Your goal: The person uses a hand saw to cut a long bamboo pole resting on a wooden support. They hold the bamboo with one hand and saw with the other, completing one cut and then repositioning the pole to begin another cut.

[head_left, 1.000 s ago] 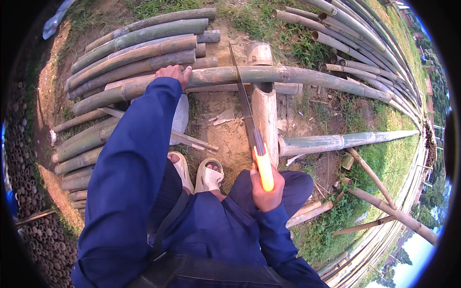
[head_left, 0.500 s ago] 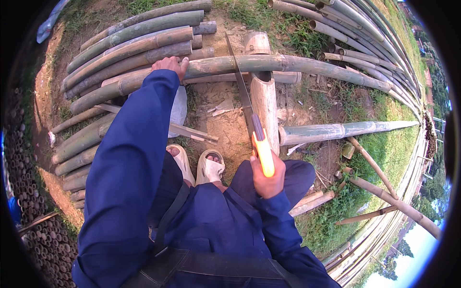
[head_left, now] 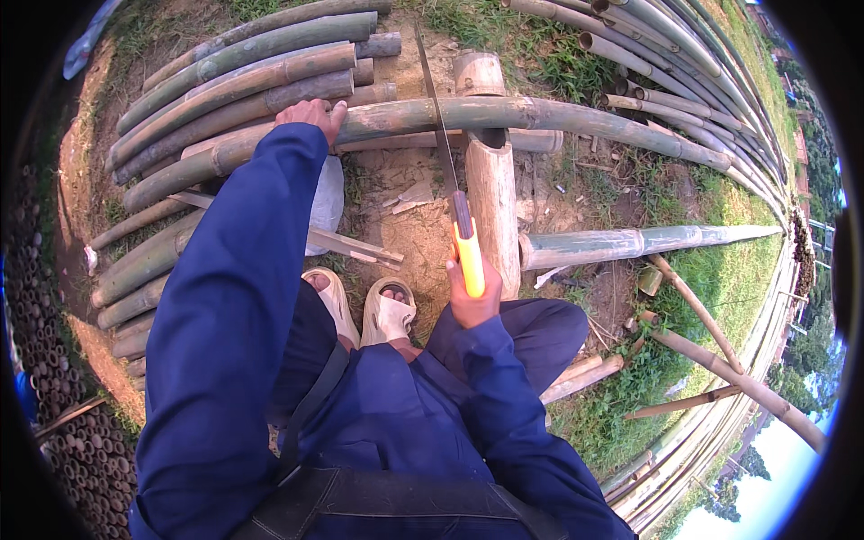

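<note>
My right hand (head_left: pixel 475 292) is closed round the yellow and orange handle of a handsaw (head_left: pixel 445 148). The saw's long blade points away from me and lies across a long bamboo pole (head_left: pixel 396 117), left of the notched support post. My left hand (head_left: pixel 310 117) grips the same pole further left, with its fingers over the top and thumb on the right. The pole runs crosswise, resting on an upright-looking cut bamboo post (head_left: pixel 490 198) with a hollow end. Whether the blade has cut into the pole I cannot tell.
Stacked bamboo poles (head_left: pixel 261 67) lie at the left, and more long poles (head_left: pixel 666 54) at the far right. Another pole (head_left: pixel 621 247) extends right from the post. A split bamboo strip (head_left: pixel 355 247) and a clear plastic bag (head_left: pixel 327 193) lie near my sandals (head_left: pixel 389 310).
My right hand and the saw have moved away from me and slightly left, so the blade tip reaches further beyond the pole. My left hand stays on the pole.
</note>
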